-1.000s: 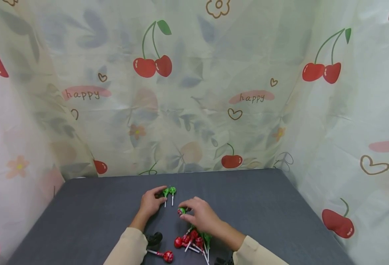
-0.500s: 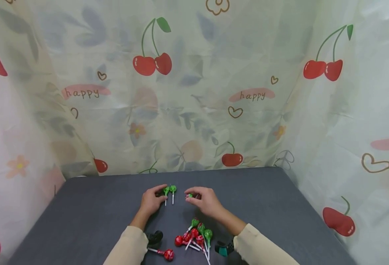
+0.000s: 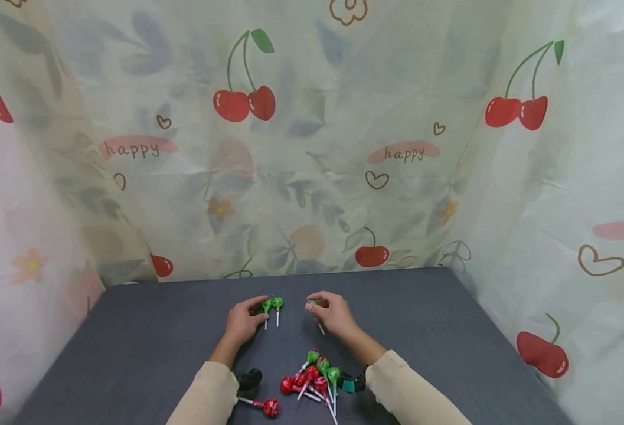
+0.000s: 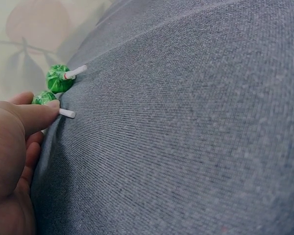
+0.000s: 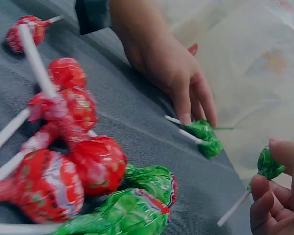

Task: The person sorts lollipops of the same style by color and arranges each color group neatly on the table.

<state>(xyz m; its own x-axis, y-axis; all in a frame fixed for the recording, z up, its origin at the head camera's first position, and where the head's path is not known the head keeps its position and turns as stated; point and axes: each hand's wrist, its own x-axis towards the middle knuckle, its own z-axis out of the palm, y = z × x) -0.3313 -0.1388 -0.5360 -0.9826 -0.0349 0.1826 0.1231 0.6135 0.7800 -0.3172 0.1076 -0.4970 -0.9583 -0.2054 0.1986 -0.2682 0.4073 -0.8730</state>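
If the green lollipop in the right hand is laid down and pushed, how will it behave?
The green lollipop would probably roll in a curve, its rounded head being wider than its stick. The crinkled wrapper may give some grip; the straight stick looks stiff.

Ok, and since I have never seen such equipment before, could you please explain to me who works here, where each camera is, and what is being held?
There is no machine here, only a person using the bare left hand and right hand. The wide picture comes from a camera worn on the head; the two closer ones come from cameras on the wrists. On the dark grey cloth lies a pile of red and green lollipops, with one red lollipop apart from it. The left hand pinches a green lollipop; a second green lollipop lies beside it. The right hand holds a third green lollipop.
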